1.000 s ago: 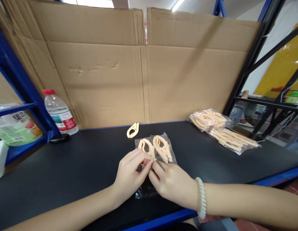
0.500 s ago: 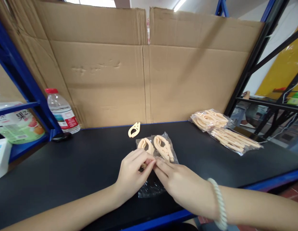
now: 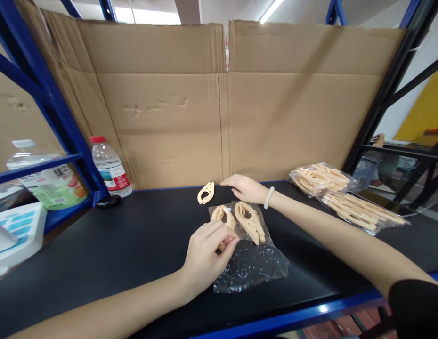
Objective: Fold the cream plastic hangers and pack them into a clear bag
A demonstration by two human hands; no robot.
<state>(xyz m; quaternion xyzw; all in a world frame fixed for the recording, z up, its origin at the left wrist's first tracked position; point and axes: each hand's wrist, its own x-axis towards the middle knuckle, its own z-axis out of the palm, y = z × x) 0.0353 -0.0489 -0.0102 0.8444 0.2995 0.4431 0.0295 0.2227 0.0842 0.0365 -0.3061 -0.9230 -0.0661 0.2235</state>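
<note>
A clear plastic bag (image 3: 252,268) lies on the black tabletop, with two folded beige hangers (image 3: 250,222) in its far part. My left hand (image 3: 210,252) is closed in a pinch at the middle of the bag and partly covers the left hanger. Its fingertips seem to grip the bag's film. Farther back, my right hand (image 3: 247,189) is stretched out flat with nothing in it. Its fingertips are just right of a loose folded beige hanger (image 3: 206,193), apart from it.
Bagged beige hangers (image 3: 321,179) are stacked at the back right. A water bottle (image 3: 112,169) with a red cap stands at the back left beside a black object (image 3: 109,201). Farther left are a white device (image 3: 19,235) and a green-labelled jug (image 3: 60,186). A cardboard wall (image 3: 169,127) closes the back.
My right hand has left the bag and moved away to the back, near the loose hanger. My left hand stays pinched at the bag. The view has shifted slightly.
</note>
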